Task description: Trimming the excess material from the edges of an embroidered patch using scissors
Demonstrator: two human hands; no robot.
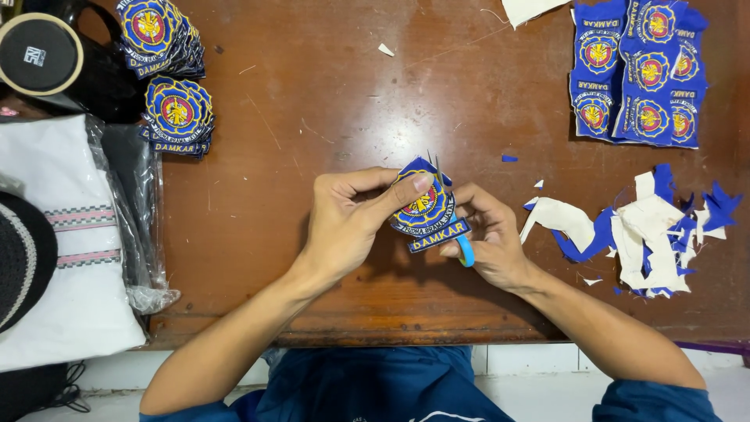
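One camera only, worn on my head, facing almost straight down onto the brown table in front of me. It sits close: the tabletop fills nearly the whole frame, its near edge running across low in the picture, with my blue lap and a strip of pale floor beneath it. My forearms enter from the bottom corners and my left hand and right hand meet just about dead centre. The table's far side lies at the top, cut off by the frame. No second view shares the scene.
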